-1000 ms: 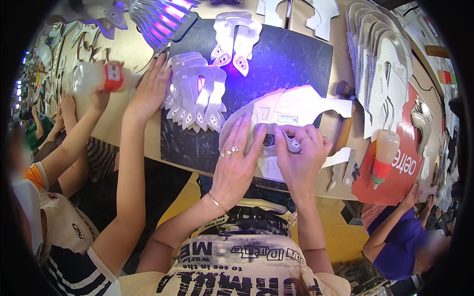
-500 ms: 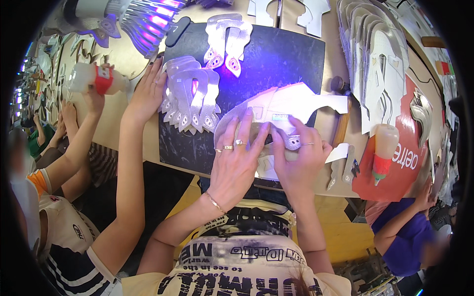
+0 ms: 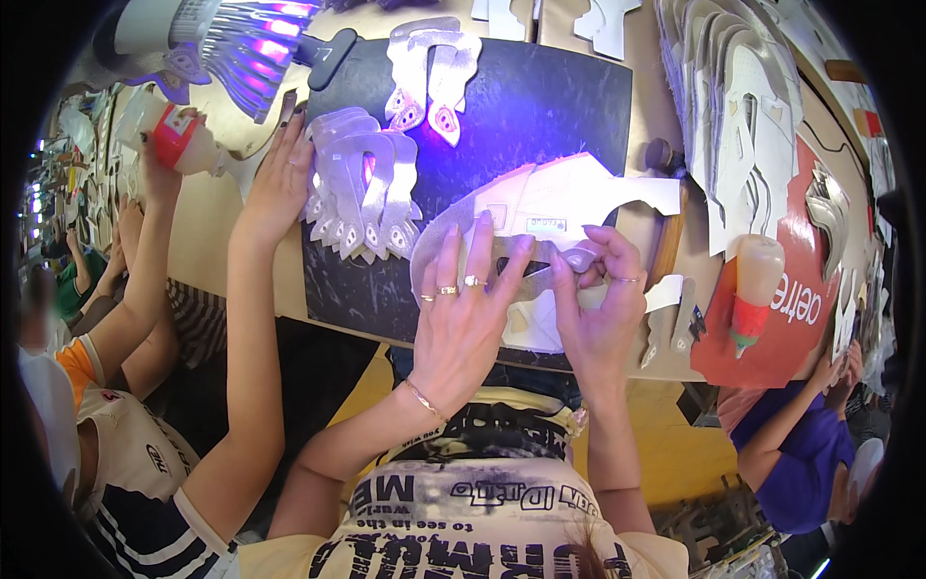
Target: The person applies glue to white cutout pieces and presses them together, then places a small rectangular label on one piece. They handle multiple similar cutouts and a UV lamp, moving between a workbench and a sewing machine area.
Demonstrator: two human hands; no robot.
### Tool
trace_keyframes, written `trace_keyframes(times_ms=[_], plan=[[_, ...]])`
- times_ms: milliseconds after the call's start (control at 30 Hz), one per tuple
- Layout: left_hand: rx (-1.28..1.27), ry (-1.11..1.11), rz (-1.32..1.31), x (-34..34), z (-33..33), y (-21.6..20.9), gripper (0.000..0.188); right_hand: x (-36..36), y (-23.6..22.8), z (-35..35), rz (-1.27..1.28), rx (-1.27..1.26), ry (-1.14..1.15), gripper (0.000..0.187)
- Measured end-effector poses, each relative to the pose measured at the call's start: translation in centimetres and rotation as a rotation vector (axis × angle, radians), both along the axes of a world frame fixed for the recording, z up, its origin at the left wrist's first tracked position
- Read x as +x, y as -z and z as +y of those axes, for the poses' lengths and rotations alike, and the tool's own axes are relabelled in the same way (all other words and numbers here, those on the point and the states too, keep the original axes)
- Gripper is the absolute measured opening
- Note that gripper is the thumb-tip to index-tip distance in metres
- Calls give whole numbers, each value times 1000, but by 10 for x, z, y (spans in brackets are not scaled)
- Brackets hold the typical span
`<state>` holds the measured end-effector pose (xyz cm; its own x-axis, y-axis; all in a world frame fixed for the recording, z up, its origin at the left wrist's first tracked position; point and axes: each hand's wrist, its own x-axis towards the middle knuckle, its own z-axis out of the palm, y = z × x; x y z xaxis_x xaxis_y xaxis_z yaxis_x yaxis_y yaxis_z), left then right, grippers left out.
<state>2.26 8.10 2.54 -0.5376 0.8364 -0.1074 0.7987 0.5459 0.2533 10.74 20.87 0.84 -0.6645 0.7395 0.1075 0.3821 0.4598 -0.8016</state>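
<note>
A white and silver-grey shoe upper piece (image 3: 603, 198) lies on the dark board (image 3: 540, 92), overhanging its right side. My left hand (image 3: 458, 314) presses it down with outstretched fingers; the fingertips rest beside the cut-out opening. At the opening's right edge, my right hand (image 3: 603, 299) pinches a small silver trim piece (image 3: 579, 257) between thumb and fingers. This trim looks bent up, and the fingers partly cover it. To the left lies a fanned stack of scalloped silver trim pieces (image 3: 362, 183). Two more silver trim pieces (image 3: 434, 82) lie farther back under violet light.
A lit lamp (image 3: 256, 58) stands far left. A co-worker's hand (image 3: 280, 183) rests by the stack; another hand holds a bottle (image 3: 178, 135). To the right are a wooden-handled tool (image 3: 667, 241), stacked uppers (image 3: 733, 106), a red sheet (image 3: 714, 347) and a red-capped bottle (image 3: 760, 280).
My right fingers have risen and drawn together around the trim's end, which now looks bent up. My left hand stays flat. The co-worker's bottle has moved up and left and tilted.
</note>
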Motion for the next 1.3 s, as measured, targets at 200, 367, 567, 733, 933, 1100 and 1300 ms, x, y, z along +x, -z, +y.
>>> trace_keyframes(times_ms=[200, 367, 567, 733, 933, 1100, 1300], plan=[[54, -5, 37, 4, 2, 6, 69, 2, 2, 1, 9, 16, -12, 35], [82, -11, 97, 10, 4, 11, 69, -2, 12, 0, 78, -58, 34, 32], [68, 8, 107, 9, 3, 9, 68, -6, 8, 3, 100, -210, 83, 37], [31, 80, 140, 0, 2, 3, 63, -10, -2, 10, 68, -340, 86, 42], [21, 77, 121, -3, 8, -1, 72, -5, -4, 6, 18, -151, 243, 44], [5, 79, 112, -3, 10, -3, 71, 1, 0, 6, 101, -269, 288, 34], [67, 85, 9, 0, 16, -12, 71, 3, 4, 6, 17, -270, 316, 18]])
